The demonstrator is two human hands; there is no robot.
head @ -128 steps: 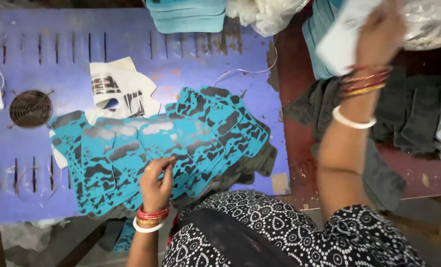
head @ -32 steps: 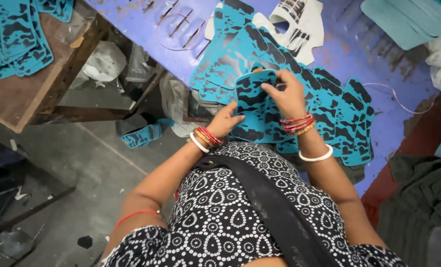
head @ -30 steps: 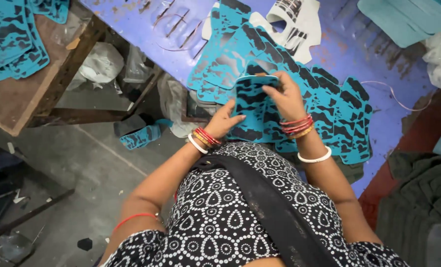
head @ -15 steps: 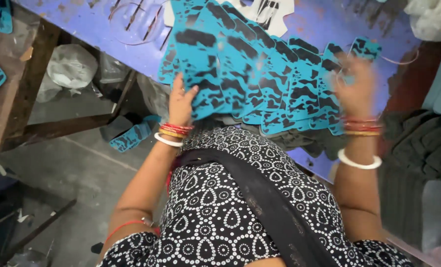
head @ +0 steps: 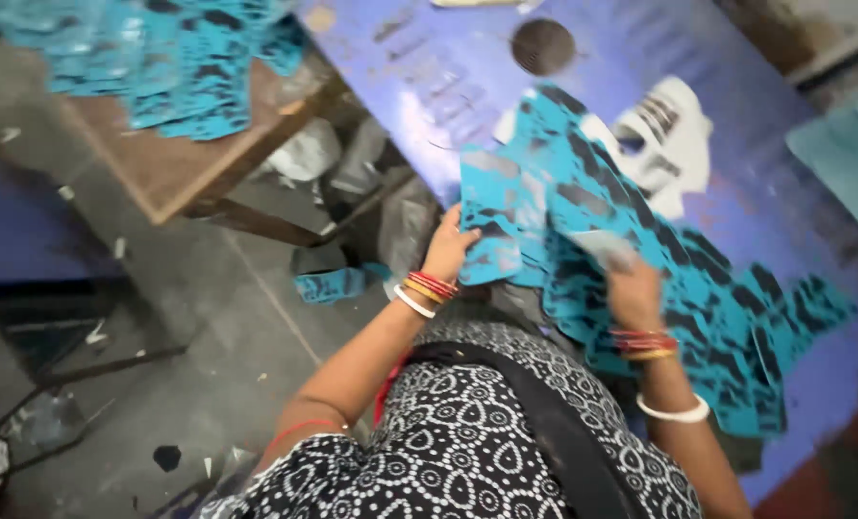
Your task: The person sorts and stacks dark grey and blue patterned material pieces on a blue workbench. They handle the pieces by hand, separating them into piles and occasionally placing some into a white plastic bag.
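**Fingers on the teal cut pieces**

Fingers of our left hand [head: 453, 250] are closed on the near-left edge of the teal cut pieces [head: 583, 221], thumb over a patterned piece that hangs off the table edge. Our right hand [head: 633, 288] rests on the same spread, nearer its middle; the picture is blurred there, so we cannot tell whether its fingers pinch a piece or only press on it. The teal cut pieces, marked with black patches, lie fanned in an overlapping row across the blue table [head: 640, 58], running from our left hand away to the right. Just beyond the spread a white printed piece [head: 664, 154] lies on the table. Left of the spread, well apart, a brown wooden bench [head: 179, 173] carries a second heap of teal pieces [head: 160, 58]. Below the spread's left edge, one teal scrap [head: 328, 285] lies on the grey floor [head: 188, 375].
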